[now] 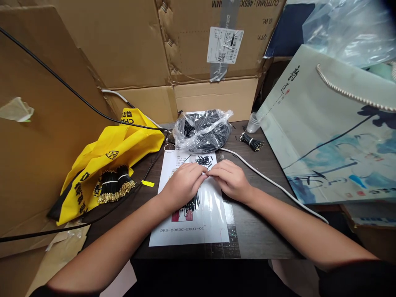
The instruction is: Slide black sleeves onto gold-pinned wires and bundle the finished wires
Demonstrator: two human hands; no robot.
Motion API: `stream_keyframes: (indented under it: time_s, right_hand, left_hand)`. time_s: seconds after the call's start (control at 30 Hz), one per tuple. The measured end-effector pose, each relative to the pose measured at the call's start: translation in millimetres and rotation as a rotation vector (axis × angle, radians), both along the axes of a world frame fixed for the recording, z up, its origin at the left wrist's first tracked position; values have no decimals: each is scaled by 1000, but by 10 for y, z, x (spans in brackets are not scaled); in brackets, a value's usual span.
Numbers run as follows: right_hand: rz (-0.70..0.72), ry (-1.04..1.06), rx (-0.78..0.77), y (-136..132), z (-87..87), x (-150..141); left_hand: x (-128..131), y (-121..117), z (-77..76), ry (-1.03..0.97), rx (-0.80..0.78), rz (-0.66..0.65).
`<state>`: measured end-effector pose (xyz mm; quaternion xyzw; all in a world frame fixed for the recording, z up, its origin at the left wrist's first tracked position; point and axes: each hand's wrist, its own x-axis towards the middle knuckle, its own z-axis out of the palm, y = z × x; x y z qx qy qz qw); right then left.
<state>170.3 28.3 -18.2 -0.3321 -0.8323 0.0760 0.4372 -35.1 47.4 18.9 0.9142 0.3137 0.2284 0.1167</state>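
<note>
A: Surroundings?
B: Cardboard cartons (123,41) stand behind and left of the desk (247,243); rear one bears a taped label (225,45).
A: Desk top?
B: Dark wood-grain. Ink-painted paper bag (334,144) leans at right, beneath a clear plastic sheet (349,29).

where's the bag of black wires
In the head view, the plastic bag of black wires lies just beyond the printed sheet, between the yellow bag and a clear plastic cup.
</note>
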Motion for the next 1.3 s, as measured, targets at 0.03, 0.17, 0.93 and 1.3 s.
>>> stream_keyframes:
  time_s: [0.03, 0.17, 0.93, 1.3]
  right_hand:
    - [2, 25, -9, -4, -25, 6]
    - [-7, 122, -22, -32, -84, 9]
    - [-304, -332, -172, 205, -196, 1]
    - [-382, -305, -195, 184, -214, -136]
  left_hand:
    - [11, 14, -29, -18, -18, -3]
    - [10, 20, -139, -66, -21, 13]
    - [-178, 90, -227, -2, 127, 46]
    - [-175, 120, -279, 61, 167, 55]
